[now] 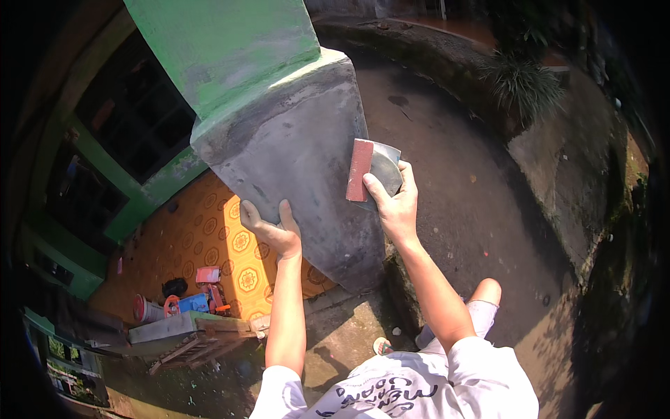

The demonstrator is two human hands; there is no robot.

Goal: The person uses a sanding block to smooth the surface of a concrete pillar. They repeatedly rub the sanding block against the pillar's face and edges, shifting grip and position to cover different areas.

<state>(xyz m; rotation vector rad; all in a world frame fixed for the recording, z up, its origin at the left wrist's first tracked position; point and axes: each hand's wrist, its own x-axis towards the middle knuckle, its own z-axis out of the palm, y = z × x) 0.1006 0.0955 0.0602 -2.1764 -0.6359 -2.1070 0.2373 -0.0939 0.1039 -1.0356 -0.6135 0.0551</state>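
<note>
A grey cement pillar base [298, 152] stands before me, with a green painted column [225, 47] rising from it. My right hand [395, 201] grips a folded piece of sandpaper [360, 170], its reddish grit strip and grey backing showing, by the base's right edge. Whether the paper touches the cement I cannot tell. My left hand [275, 225] holds nothing; its fingers are apart and curved, at the left edge of the base. Dark marks and patches show on the grey surface.
Orange patterned floor tiles [209, 235] lie to the left, with a white bucket [148, 309], a blue container [193, 304] and a wooden rack [183, 352]. A paved path [450, 209] runs along the right. A spiky plant [523, 86] grows beside it.
</note>
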